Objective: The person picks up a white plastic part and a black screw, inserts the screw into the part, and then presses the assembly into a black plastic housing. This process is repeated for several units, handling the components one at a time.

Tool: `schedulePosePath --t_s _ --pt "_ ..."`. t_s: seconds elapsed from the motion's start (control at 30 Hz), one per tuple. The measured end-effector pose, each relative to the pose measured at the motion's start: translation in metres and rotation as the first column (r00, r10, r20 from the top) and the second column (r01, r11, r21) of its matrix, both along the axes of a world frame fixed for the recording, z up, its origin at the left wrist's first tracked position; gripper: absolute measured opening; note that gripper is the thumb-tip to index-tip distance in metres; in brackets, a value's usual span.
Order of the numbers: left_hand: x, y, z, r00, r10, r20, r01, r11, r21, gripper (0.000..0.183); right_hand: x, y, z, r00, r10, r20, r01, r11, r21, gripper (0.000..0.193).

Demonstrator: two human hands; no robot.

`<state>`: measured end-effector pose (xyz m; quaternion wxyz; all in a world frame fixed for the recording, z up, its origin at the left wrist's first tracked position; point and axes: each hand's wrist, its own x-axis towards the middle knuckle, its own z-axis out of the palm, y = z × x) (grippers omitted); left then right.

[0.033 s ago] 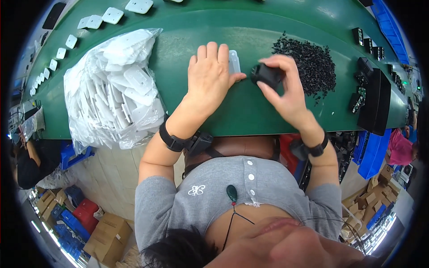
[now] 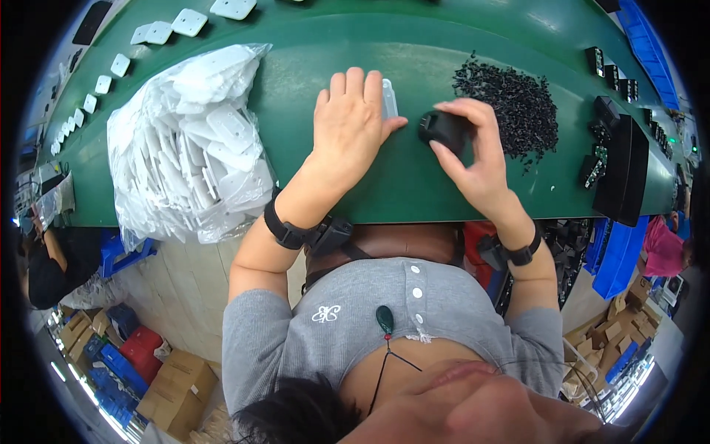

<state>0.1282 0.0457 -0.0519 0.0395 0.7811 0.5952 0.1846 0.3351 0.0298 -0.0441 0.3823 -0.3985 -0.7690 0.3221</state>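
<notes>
My left hand [image 2: 349, 118] lies flat with its fingers stretched out and thumb spread, back upward. Under and beside it is a white plastic plate [image 2: 389, 98], mostly hidden by the hand. To the right, my right hand [image 2: 482, 152] grips a black box-shaped plastic part [image 2: 447, 131] between thumb and fingers, over the green work surface [image 2: 399, 181]. Just beyond that hand spreads a heap of small black pieces [image 2: 518, 103]. Left of my left hand sits a clear plastic bag [image 2: 188, 148] full of white plates.
White plates [image 2: 189, 23] stand in a curved row along the far left. At the right are black units [image 2: 594, 58], circuit boards [image 2: 594, 166], a long black panel [image 2: 625, 170] and blue bins [image 2: 620, 255]. Cardboard boxes [image 2: 177, 392] stand on the floor. Another person [image 2: 59, 263] is at the far left.
The black part in my right hand has turned slightly, and the hand has shifted a little. My left hand stays flat in about the same place.
</notes>
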Motion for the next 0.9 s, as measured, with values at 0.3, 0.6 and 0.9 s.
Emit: schedulePosePath --t_s 0.3,0.6,0.9 --pt "-0.022 -0.010 0.005 0.987 -0.161 -0.002 0.161 0.987 0.023 0.050 0.013 -0.041 0.001 0.952 -0.124 0.279 0.092 0.988 0.125 0.039" --pt "-0.043 -0.019 0.009 0.951 -0.212 0.226 0.204 0.977 0.061 0.065 -0.023 0.015 0.015 0.991 0.013 0.135 -0.041 0.977 0.210 0.034" --pt "-0.058 -0.033 0.004 0.952 -0.244 0.184 0.254 0.967 -0.031 0.058 -0.043 0.035 -0.002 0.960 0.209 0.186 -0.235 0.963 0.132 0.029"
